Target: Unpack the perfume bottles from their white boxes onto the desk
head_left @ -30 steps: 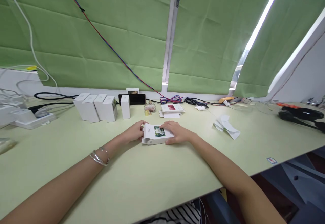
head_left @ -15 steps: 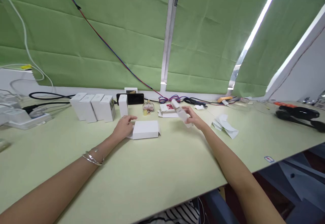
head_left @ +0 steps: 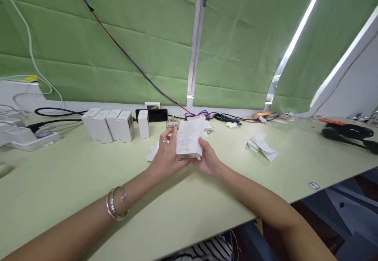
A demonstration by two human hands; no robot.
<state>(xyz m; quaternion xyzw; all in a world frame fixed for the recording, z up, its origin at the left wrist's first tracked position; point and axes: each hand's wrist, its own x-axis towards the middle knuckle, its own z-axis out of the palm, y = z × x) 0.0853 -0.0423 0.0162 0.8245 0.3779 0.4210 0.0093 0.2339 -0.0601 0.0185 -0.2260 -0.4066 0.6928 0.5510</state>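
We hold a white printed carton (head_left: 189,138) tilted over the pale green table (head_left: 165,221), our left hand (head_left: 167,155) gripping its left side, our right hand (head_left: 208,158) closed on its right edge; just beyond stands a round bottle (head_left: 171,123); farther left, four white boxes (head_left: 103,126) stand together; to the right lies creased paper (head_left: 262,147).
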